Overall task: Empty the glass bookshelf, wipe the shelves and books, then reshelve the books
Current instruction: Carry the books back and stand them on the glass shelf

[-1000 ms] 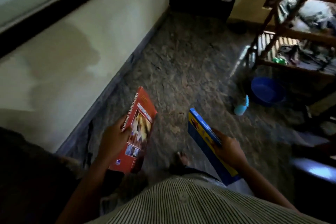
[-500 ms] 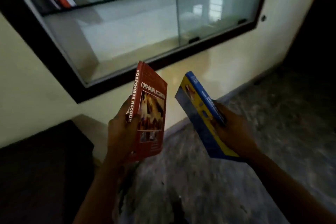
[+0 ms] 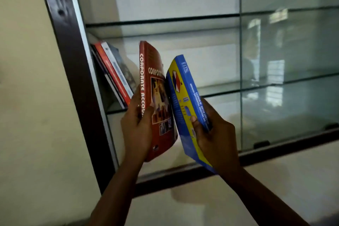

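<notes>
Left hand [image 3: 136,130] grips red book [image 3: 157,104]; right hand [image 3: 216,134] grips blue book [image 3: 185,97].

A home or study room: a dark-framed, glass-shelved bookcase [image 3: 73,71] is set into a plain cream plastered wall [image 3: 33,115], with leaning textbooks [image 3: 113,73] on a shelf.
</notes>
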`<move>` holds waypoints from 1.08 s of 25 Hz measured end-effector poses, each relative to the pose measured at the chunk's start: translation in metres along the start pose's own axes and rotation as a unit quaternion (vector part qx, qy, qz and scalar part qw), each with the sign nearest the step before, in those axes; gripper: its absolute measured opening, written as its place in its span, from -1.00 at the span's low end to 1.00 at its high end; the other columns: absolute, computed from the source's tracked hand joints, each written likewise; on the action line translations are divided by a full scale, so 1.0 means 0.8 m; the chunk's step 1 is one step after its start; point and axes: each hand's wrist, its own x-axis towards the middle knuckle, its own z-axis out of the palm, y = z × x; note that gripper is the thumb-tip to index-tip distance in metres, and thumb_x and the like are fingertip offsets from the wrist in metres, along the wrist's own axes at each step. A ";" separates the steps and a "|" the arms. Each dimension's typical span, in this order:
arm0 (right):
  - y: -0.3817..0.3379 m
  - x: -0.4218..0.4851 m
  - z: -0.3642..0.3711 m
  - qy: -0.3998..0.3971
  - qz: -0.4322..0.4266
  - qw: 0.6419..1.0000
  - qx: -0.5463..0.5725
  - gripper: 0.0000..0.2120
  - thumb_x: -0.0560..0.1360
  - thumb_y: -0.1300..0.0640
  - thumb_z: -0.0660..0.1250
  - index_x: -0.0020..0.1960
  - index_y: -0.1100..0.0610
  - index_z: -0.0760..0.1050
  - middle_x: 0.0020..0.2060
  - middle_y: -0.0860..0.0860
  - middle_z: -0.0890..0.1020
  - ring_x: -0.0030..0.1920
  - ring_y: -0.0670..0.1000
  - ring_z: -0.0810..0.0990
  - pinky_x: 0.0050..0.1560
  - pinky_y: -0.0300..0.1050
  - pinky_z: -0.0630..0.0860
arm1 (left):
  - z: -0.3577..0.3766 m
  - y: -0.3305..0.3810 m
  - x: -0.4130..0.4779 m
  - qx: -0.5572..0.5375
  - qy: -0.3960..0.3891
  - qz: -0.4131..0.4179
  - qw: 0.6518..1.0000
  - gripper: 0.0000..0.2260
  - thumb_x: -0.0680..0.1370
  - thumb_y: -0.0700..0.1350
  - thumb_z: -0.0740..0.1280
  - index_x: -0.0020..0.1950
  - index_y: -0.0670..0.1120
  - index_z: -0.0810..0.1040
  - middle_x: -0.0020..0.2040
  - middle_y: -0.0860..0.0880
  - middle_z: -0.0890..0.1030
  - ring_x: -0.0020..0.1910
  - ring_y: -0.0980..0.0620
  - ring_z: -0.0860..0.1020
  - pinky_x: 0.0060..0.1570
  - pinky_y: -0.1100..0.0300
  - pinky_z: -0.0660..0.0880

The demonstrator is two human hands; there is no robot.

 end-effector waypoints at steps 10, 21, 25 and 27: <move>0.025 0.190 0.089 0.047 -0.072 0.988 0.130 -0.52 0.50 0.20 0.33 0.40 0.12 0.33 0.08 0.03 0.60 -0.08 -0.10 0.56 -0.05 -0.37 0.52 | 0.072 -0.046 0.167 0.050 0.182 0.103 0.977 -0.64 0.60 -0.15 0.23 0.38 0.07 0.32 0.19 0.13 0.49 0.19 0.09 0.50 0.20 0.01 0.46; 0.110 0.225 0.202 0.010 -0.107 0.984 0.144 -0.45 0.44 0.25 0.39 0.39 0.22 0.33 0.08 0.20 0.61 -0.01 0.13 0.64 -0.01 -0.15 0.47 | 0.098 -0.177 0.226 0.194 0.272 0.103 0.937 -0.64 0.60 -0.06 0.23 0.38 -0.11 0.37 0.23 -0.13 0.53 0.19 -0.02 0.49 0.19 -0.14 0.48; 0.123 0.226 0.233 -0.056 -0.121 0.974 0.182 -0.46 0.47 0.22 0.37 0.40 0.20 0.30 0.12 0.19 0.59 0.07 0.12 0.60 0.04 -0.18 0.43 | 0.102 -0.189 0.240 0.344 0.228 0.175 0.894 -0.44 0.57 -0.13 0.29 0.51 -0.08 0.14 0.49 -0.12 0.26 0.49 -0.04 0.16 0.42 -0.13 0.19; 0.131 0.227 0.247 -0.083 -0.128 0.968 0.197 -0.47 0.48 0.20 0.35 0.41 0.20 0.29 0.15 0.19 0.57 0.12 0.12 0.58 0.06 -0.20 0.42 | 0.091 -0.193 0.240 0.420 0.193 0.218 0.860 -0.47 0.59 -0.08 0.21 0.52 -0.15 0.13 0.52 -0.14 0.16 0.52 -0.04 0.05 0.48 0.00 -0.05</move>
